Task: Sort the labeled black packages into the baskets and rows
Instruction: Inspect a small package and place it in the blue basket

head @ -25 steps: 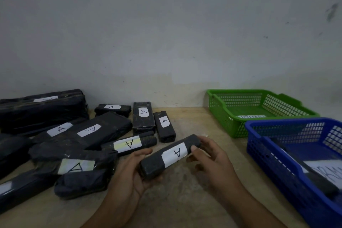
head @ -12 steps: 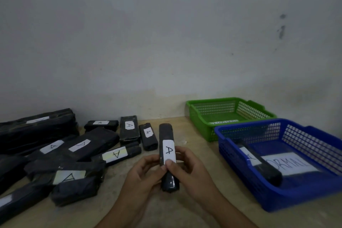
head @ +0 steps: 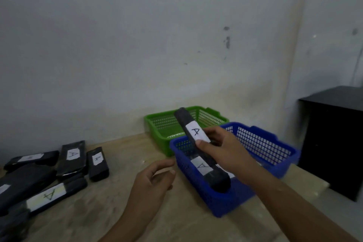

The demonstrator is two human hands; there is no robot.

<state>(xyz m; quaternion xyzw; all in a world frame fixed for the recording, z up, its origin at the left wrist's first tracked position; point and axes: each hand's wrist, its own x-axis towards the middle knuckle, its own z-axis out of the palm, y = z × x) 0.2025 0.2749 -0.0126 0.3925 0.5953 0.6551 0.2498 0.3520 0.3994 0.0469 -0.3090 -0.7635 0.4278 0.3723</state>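
My right hand (head: 222, 149) grips a long black package (head: 186, 124) with a white "A" label, holding it tilted above the blue basket (head: 261, 139). Another black package with an "A" label (head: 214, 177) lies inside that basket. My left hand (head: 153, 182) hovers over the table left of the blue basket, fingers apart, holding nothing. Behind the blue basket stands the green basket (head: 157, 124) with a paper slip in it. Several black "A" packages (head: 72, 157) lie in a loose group at the left.
A wooden table (head: 121, 155) runs against a pale wall. A black cabinet (head: 334, 137) stands right of the table, past the blue basket. The package pile (head: 47, 194) reaches the left edge of the view.
My left hand has let go of the package. My right hand has carried it right and up over the blue basket. The view has swung right.
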